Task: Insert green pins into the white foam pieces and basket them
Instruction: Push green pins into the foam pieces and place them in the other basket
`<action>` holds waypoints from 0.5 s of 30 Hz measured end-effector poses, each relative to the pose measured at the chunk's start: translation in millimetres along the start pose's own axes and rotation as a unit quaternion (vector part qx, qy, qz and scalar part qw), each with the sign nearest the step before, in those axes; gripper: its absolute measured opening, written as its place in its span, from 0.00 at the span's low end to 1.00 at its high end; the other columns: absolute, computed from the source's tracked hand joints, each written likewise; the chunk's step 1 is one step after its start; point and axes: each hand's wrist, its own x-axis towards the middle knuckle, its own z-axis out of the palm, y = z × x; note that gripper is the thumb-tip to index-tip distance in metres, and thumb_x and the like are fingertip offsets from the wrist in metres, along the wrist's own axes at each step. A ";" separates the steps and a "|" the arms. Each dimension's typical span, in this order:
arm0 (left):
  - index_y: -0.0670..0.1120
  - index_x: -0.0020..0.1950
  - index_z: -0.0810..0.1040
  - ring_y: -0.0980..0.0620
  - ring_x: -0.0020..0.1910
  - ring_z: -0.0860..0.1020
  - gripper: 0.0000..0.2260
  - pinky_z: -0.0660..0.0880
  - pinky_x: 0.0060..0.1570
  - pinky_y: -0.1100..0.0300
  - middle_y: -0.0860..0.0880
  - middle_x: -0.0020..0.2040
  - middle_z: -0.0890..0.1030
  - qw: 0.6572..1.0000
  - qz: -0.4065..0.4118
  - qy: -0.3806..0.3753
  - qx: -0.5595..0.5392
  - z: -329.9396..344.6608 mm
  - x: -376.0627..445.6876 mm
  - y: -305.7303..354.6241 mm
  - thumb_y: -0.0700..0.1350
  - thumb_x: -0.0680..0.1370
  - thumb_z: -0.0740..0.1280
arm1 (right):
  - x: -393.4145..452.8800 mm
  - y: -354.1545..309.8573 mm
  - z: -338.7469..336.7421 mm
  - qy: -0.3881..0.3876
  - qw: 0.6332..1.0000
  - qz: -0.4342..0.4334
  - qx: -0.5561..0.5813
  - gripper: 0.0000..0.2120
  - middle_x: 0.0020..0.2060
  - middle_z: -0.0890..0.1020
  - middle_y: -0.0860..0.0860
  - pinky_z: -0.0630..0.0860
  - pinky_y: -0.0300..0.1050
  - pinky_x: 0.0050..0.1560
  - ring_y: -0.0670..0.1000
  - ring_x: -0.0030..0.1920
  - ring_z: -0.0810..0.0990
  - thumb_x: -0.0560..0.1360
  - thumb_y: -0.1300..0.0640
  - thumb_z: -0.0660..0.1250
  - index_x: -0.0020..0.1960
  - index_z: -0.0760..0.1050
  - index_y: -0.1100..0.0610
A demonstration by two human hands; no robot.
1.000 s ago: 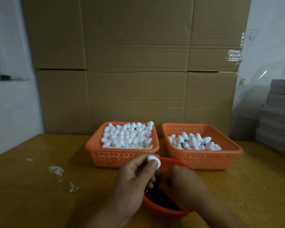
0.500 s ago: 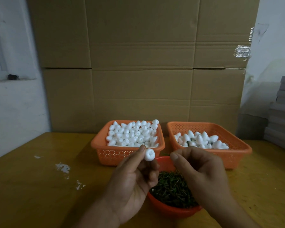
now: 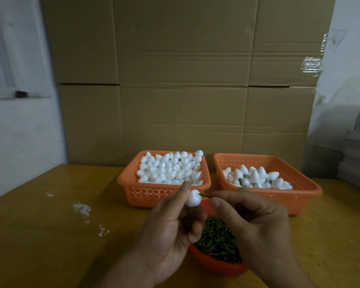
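Note:
My left hand (image 3: 170, 227) pinches a white foam piece (image 3: 193, 198) between thumb and forefinger, above the near bowl. My right hand (image 3: 252, 221) pinches a green pin (image 3: 205, 196) whose tip touches the foam piece's right side. Below both hands sits a red bowl (image 3: 214, 265) heaped with green pins (image 3: 216, 240). Behind stand two orange baskets: the left basket (image 3: 154, 193) is piled with plain foam pieces, and the right basket (image 3: 303, 192) holds foam pieces with green showing among them.
The yellow-brown table (image 3: 50, 235) carries white crumbs (image 3: 82, 209) at the left. A cardboard wall (image 3: 183, 80) rises right behind the baskets. A stack of grey boards (image 3: 357, 150) sits at the right edge.
My right hand has come up out of the pin bowl holding a pin and brought it to the foam piece. The left hand has turned the foam piece toward it.

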 end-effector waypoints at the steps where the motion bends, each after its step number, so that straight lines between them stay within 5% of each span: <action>1: 0.47 0.39 0.84 0.53 0.24 0.74 0.12 0.68 0.22 0.64 0.44 0.32 0.78 1.000 -0.001 -0.001 0.003 -0.5 0.0 -0.3 0.56 0.69 0.73 | 0.0 0.4 0.0 0.000 1.000 -0.002 -0.003 0.07 0.37 0.86 0.46 0.81 0.38 0.38 0.47 0.38 0.85 0.67 0.50 0.74 0.45 0.86 0.46; 8: 0.47 0.39 0.82 0.54 0.22 0.72 0.14 0.65 0.20 0.64 0.44 0.31 0.76 1.000 -0.006 0.002 0.017 -1.7 1.1 -3.0 0.57 0.71 0.72 | -2.2 0.2 -2.8 -0.018 0.999 -0.020 -0.042 0.05 0.36 0.86 0.46 0.80 0.49 0.35 0.50 0.36 0.84 0.69 0.49 0.74 0.42 0.87 0.48; 15: 0.47 0.37 0.81 0.54 0.21 0.67 0.13 0.58 0.21 0.65 0.45 0.28 0.73 0.995 0.047 0.027 0.083 0.1 0.6 -5.7 0.57 0.69 0.72 | -2.8 1.3 -4.9 -0.042 0.982 -0.089 -0.160 0.05 0.34 0.81 0.42 0.69 0.28 0.33 0.42 0.32 0.78 0.69 0.60 0.75 0.43 0.86 0.52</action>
